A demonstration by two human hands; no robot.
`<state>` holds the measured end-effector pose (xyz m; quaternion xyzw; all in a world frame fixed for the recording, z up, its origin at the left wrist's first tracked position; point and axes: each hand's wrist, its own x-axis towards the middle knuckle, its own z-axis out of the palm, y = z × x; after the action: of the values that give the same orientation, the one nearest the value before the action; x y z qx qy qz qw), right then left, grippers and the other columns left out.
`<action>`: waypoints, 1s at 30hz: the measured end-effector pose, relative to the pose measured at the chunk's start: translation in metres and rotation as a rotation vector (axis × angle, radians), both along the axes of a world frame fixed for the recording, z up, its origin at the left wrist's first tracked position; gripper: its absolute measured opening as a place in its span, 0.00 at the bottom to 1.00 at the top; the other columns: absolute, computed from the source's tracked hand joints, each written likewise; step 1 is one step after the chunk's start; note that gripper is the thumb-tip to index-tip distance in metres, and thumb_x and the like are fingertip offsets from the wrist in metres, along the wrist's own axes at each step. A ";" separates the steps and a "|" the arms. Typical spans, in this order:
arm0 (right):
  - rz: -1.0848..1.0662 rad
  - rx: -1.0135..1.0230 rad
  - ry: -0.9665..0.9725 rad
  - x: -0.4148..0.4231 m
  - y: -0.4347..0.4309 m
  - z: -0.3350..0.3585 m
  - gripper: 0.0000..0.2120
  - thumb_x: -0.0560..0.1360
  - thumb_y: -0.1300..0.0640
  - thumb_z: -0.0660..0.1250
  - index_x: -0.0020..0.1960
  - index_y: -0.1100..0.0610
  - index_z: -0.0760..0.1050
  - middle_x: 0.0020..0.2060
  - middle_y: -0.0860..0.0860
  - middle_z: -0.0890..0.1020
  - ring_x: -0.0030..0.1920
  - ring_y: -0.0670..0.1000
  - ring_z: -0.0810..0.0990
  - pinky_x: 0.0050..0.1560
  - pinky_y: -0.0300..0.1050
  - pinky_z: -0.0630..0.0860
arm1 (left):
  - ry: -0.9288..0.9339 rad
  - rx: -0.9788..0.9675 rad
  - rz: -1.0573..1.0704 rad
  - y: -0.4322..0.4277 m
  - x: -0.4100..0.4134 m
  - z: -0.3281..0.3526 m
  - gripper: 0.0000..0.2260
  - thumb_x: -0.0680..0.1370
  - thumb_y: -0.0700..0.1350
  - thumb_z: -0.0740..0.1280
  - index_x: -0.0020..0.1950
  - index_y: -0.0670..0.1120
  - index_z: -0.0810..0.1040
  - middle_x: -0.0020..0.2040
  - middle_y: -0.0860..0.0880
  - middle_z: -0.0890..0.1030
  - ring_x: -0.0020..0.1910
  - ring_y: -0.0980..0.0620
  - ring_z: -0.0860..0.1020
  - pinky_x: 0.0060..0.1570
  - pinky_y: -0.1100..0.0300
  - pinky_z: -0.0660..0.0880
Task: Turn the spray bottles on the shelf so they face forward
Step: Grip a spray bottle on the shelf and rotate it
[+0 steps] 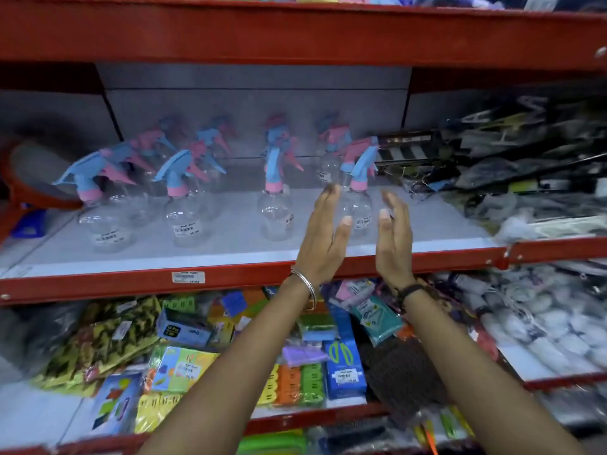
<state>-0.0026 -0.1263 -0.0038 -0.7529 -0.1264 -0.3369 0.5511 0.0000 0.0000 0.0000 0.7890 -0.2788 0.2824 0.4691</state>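
Note:
Several clear spray bottles with blue and pink trigger heads stand in rows on the grey middle shelf (230, 257). The rightmost front bottle (359, 205) stands between my two hands, its nozzle pointing up and right. My left hand (323, 238) is open just left of it, fingers straight. My right hand (392, 241) is open just right of it. Neither hand clearly touches the bottle. A middle bottle (276, 208) points its nozzle toward me. Two front bottles on the left (180, 211) (105, 218) have nozzles pointing left.
A red shelf lip (98, 284) with a price tag runs along the front. Black packaged goods (509, 165) pile up at the right of the shelf. A red-rimmed item (36, 178) sits at the far left. Colourful packets (197, 356) fill the shelf below.

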 end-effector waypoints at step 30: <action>-0.023 0.113 0.371 -0.003 -0.034 0.013 0.31 0.74 0.31 0.44 0.46 0.51 0.77 0.43 0.54 0.83 0.47 0.54 0.82 0.53 0.59 0.79 | 0.589 -0.065 0.050 -0.015 -0.016 0.030 0.42 0.65 0.74 0.36 0.57 0.48 0.74 0.58 0.45 0.77 0.56 0.44 0.76 0.62 0.41 0.69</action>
<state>-0.0058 -0.1605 0.0092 -0.7714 0.0050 -0.2049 0.6025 -0.0156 -0.0153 0.0302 0.8282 -0.1018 0.0618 0.5477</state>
